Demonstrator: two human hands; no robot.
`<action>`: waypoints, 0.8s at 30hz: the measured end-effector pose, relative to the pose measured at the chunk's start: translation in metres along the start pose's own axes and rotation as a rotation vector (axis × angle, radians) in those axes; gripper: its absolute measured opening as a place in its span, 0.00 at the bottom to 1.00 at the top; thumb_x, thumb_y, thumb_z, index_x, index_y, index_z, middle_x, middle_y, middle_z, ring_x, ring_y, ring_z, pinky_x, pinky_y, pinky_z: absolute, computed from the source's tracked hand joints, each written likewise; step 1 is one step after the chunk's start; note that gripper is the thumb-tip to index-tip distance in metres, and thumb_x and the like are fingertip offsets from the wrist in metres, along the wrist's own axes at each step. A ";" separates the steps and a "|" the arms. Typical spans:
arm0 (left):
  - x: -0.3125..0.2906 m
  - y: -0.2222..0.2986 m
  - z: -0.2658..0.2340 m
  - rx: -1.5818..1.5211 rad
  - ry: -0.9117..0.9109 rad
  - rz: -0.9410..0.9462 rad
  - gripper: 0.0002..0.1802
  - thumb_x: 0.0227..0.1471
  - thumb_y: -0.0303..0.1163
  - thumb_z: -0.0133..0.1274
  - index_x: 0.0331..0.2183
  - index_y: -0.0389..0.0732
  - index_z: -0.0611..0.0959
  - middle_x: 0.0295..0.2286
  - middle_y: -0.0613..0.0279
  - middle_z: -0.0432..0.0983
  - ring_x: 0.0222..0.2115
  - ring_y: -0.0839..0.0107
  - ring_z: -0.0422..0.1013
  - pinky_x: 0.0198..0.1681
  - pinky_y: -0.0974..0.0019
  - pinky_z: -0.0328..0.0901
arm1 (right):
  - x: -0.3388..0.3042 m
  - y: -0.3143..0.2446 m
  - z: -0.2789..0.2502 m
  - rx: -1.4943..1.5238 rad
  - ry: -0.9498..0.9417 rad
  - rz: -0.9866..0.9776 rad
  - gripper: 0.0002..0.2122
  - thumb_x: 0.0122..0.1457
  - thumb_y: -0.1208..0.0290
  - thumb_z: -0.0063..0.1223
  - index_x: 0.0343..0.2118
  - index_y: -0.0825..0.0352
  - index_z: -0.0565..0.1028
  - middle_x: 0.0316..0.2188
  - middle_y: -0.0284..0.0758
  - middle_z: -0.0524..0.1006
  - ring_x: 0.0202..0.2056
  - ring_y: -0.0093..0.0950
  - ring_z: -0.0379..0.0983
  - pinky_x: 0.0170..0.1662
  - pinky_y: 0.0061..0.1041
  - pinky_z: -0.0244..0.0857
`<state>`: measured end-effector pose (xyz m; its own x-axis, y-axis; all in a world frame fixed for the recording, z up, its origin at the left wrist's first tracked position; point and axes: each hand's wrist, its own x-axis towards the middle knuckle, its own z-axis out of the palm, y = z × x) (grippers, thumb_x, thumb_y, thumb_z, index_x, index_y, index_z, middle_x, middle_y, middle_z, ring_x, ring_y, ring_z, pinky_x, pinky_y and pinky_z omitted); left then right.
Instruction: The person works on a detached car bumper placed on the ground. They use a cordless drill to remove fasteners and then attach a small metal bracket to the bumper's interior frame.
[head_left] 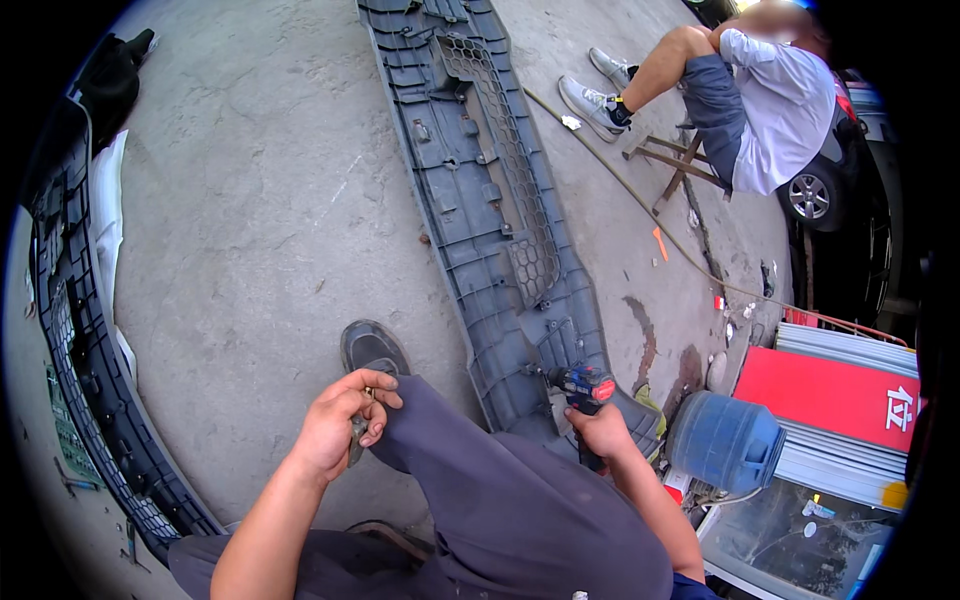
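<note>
My right hand (606, 432) is wrapped round the grip of a cordless drill (578, 380), black and blue with a red rear. The drill points left, its nose over the near end of a long dark grey plastic car bumper (440, 190) with honeycomb mesh. The bumper lies on the concrete floor, its ribbed side up. Beside my raised knee, my left hand (335, 425) is closed, the fingers curled with the thumb against them. Small metallic-looking bits show between those fingers, too small to name.
Along the left lies another dark bumper (85, 330) beside white sheeting (108, 200). To the right stand a blue water jug (715, 440) and a red sign panel (825, 395). A hose (640, 195) crosses the floor. A person (775, 110) sits on a stool (675, 170) near a parked car (815, 195).
</note>
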<state>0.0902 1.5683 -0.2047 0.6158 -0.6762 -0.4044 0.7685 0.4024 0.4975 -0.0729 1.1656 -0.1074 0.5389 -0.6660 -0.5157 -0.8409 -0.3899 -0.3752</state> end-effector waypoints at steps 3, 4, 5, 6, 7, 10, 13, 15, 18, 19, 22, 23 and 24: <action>-0.002 -0.001 -0.003 -0.009 0.008 0.001 0.18 0.60 0.25 0.42 0.49 0.31 0.79 0.38 0.50 0.78 0.24 0.76 0.69 0.24 0.72 0.63 | 0.003 0.008 0.000 -0.017 0.002 -0.005 0.09 0.64 0.68 0.66 0.31 0.65 0.79 0.22 0.26 0.76 0.21 0.19 0.69 0.25 0.28 0.62; -0.002 0.000 -0.003 -0.010 0.009 0.001 0.18 0.60 0.25 0.42 0.49 0.31 0.79 0.38 0.49 0.78 0.24 0.76 0.69 0.24 0.72 0.63 | 0.003 0.009 -0.001 -0.026 0.013 0.002 0.09 0.63 0.67 0.67 0.31 0.67 0.79 0.22 0.28 0.77 0.22 0.20 0.70 0.26 0.29 0.63; -0.002 0.000 -0.003 -0.011 0.011 0.001 0.18 0.60 0.25 0.42 0.49 0.30 0.79 0.38 0.49 0.78 0.24 0.76 0.69 0.24 0.72 0.63 | 0.002 0.007 -0.002 -0.035 0.023 0.008 0.11 0.63 0.67 0.67 0.30 0.68 0.80 0.22 0.29 0.77 0.22 0.20 0.71 0.27 0.30 0.64; -0.003 0.001 -0.004 -0.011 0.013 0.001 0.18 0.59 0.25 0.42 0.49 0.30 0.79 0.38 0.49 0.78 0.23 0.76 0.69 0.24 0.72 0.63 | 0.001 0.004 -0.002 -0.044 0.032 0.014 0.12 0.62 0.66 0.68 0.29 0.69 0.80 0.22 0.30 0.78 0.23 0.21 0.72 0.28 0.31 0.66; -0.003 0.001 -0.005 -0.009 0.014 0.002 0.19 0.59 0.25 0.42 0.49 0.30 0.79 0.38 0.49 0.78 0.23 0.76 0.69 0.24 0.72 0.63 | 0.000 0.001 -0.001 -0.032 0.030 0.017 0.12 0.62 0.66 0.68 0.29 0.70 0.80 0.22 0.30 0.78 0.23 0.21 0.72 0.29 0.31 0.66; -0.004 0.001 -0.008 -0.004 0.015 0.009 0.19 0.59 0.25 0.42 0.49 0.30 0.79 0.38 0.49 0.78 0.23 0.76 0.69 0.24 0.72 0.63 | -0.004 -0.002 0.000 -0.038 0.038 -0.008 0.11 0.63 0.66 0.67 0.30 0.69 0.80 0.22 0.29 0.78 0.24 0.20 0.71 0.29 0.30 0.66; -0.005 0.001 -0.008 -0.001 0.012 0.011 0.19 0.58 0.25 0.42 0.48 0.30 0.79 0.38 0.49 0.78 0.23 0.75 0.69 0.24 0.72 0.63 | -0.004 0.009 0.003 -0.094 0.064 -0.056 0.09 0.63 0.67 0.67 0.32 0.66 0.80 0.23 0.27 0.77 0.24 0.20 0.70 0.29 0.29 0.65; -0.006 0.002 -0.009 -0.002 0.010 0.009 0.19 0.58 0.24 0.42 0.48 0.30 0.79 0.38 0.49 0.78 0.23 0.75 0.70 0.24 0.72 0.63 | -0.009 0.004 0.004 -0.095 0.066 -0.041 0.09 0.63 0.67 0.67 0.31 0.67 0.80 0.23 0.27 0.77 0.24 0.20 0.70 0.29 0.29 0.65; -0.007 0.004 -0.009 0.002 0.023 0.019 0.19 0.57 0.24 0.42 0.48 0.30 0.79 0.38 0.49 0.78 0.23 0.75 0.69 0.24 0.71 0.63 | -0.009 0.002 0.004 -0.065 0.050 -0.024 0.09 0.63 0.67 0.67 0.33 0.66 0.80 0.23 0.26 0.77 0.24 0.20 0.71 0.29 0.28 0.65; -0.008 0.005 -0.009 0.001 0.019 0.011 0.19 0.58 0.24 0.42 0.48 0.31 0.79 0.38 0.49 0.78 0.23 0.75 0.69 0.24 0.71 0.63 | -0.009 0.004 0.004 -0.062 0.062 -0.038 0.09 0.63 0.67 0.67 0.33 0.66 0.80 0.23 0.26 0.77 0.25 0.20 0.71 0.29 0.28 0.65; -0.011 0.005 -0.007 0.000 0.004 -0.005 0.19 0.58 0.23 0.41 0.49 0.31 0.79 0.39 0.49 0.79 0.24 0.76 0.69 0.25 0.71 0.63 | -0.011 0.010 0.007 -0.056 0.093 -0.068 0.09 0.63 0.66 0.67 0.34 0.67 0.81 0.24 0.28 0.78 0.26 0.21 0.72 0.32 0.29 0.66; -0.012 0.005 -0.007 -0.001 0.000 -0.003 0.19 0.58 0.23 0.41 0.49 0.31 0.79 0.39 0.49 0.79 0.24 0.76 0.69 0.25 0.72 0.63 | -0.014 0.007 0.007 -0.060 0.097 -0.070 0.11 0.62 0.64 0.67 0.35 0.68 0.81 0.24 0.29 0.79 0.27 0.22 0.73 0.33 0.30 0.68; -0.012 0.006 -0.007 -0.002 -0.003 -0.001 0.19 0.59 0.23 0.41 0.49 0.31 0.79 0.39 0.49 0.79 0.24 0.76 0.69 0.25 0.72 0.63 | -0.015 0.006 0.007 -0.064 0.102 -0.072 0.13 0.62 0.63 0.67 0.36 0.69 0.82 0.25 0.31 0.80 0.28 0.23 0.73 0.35 0.32 0.70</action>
<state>0.0882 1.5834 -0.2025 0.6142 -0.6787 -0.4026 0.7697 0.4029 0.4952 -0.0858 1.1782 -0.1071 0.5932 -0.6945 -0.4072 -0.8032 -0.4767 -0.3571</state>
